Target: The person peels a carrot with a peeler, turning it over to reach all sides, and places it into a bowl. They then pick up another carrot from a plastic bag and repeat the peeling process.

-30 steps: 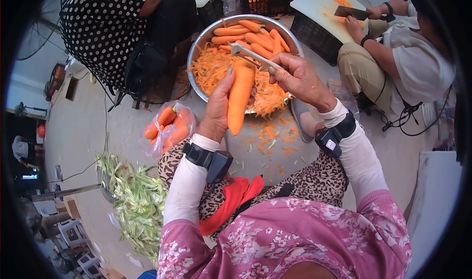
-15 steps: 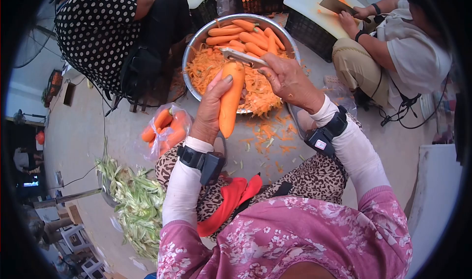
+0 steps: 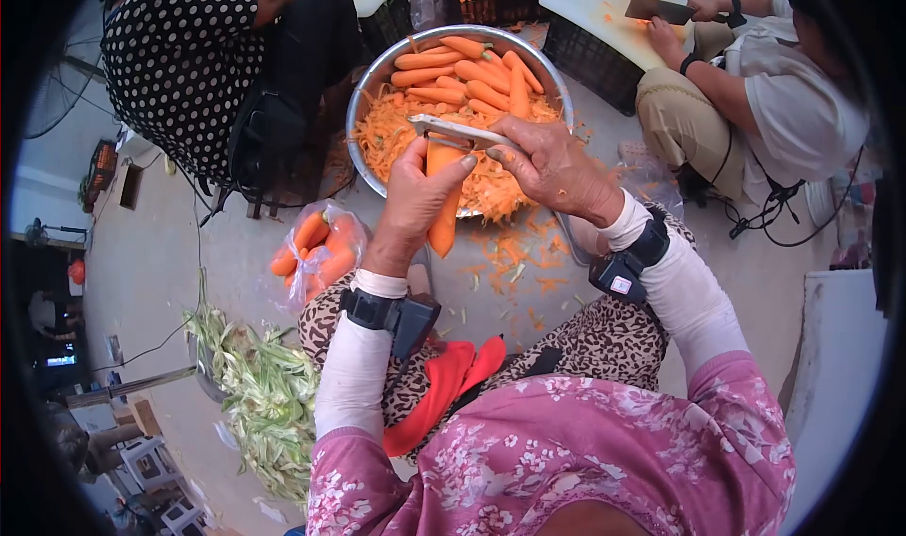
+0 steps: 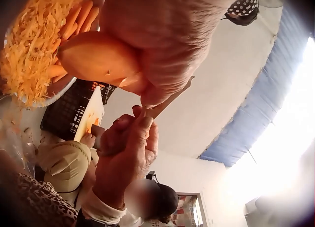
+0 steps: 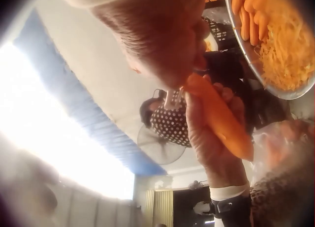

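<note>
Upright over the near part of a metal bowl [image 3: 360,163], a large orange carrot [image 3: 442,226] is gripped by my left hand [image 3: 408,201], thumb across its front. My right hand [image 3: 566,170] holds the handle of a pale peeler [image 3: 451,128], whose blade end lies across the carrot's top. In the left wrist view the carrot [image 4: 101,59] shows beside my left palm [image 4: 167,35], with the right hand [image 4: 123,153] below. The right wrist view shows the carrot [image 5: 219,118] within the left hand's fingers. Whole carrots [image 3: 486,88] and orange peelings [image 3: 382,130] fill the bowl.
A plastic bag of carrots [image 3: 326,253] lies left of the bowl, leafy husks [image 3: 269,394] at lower left. One person [image 3: 179,74] sits at left; another at right holds a knife [image 3: 659,10] over a cutting board [image 3: 604,17]. Peelings [image 3: 514,253] litter the floor.
My left hand and the carrot have shifted left, with the thumb now higher across the carrot's front. The peeler has moved left and slightly down, staying at the carrot's top.
</note>
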### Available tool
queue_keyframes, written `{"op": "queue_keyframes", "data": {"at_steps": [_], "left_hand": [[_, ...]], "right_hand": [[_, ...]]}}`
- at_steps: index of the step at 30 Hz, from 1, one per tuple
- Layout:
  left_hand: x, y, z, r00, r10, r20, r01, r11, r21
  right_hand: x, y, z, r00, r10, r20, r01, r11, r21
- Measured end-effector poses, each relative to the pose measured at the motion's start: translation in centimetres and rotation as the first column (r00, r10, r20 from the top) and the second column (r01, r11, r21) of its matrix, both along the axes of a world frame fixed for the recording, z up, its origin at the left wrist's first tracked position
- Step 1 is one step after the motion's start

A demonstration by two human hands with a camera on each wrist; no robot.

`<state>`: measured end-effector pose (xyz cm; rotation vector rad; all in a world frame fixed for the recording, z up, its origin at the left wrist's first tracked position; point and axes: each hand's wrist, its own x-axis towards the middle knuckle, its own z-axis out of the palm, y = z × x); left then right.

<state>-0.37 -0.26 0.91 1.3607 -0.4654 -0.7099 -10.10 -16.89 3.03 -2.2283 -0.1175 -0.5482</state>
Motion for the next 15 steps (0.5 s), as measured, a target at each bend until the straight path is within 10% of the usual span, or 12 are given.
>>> {"op": "queue_keyframes", "data": {"at_steps": [15], "left_hand": [[-0.8, -0.4, -0.8, 0.981, -0.034, 0.193, 0.018, 0.996, 0.088]], "right_hand": [[0.3, -2.2, -2.1, 0.993, -0.105, -0.056, 0.102, 0.993, -0.056]]}}
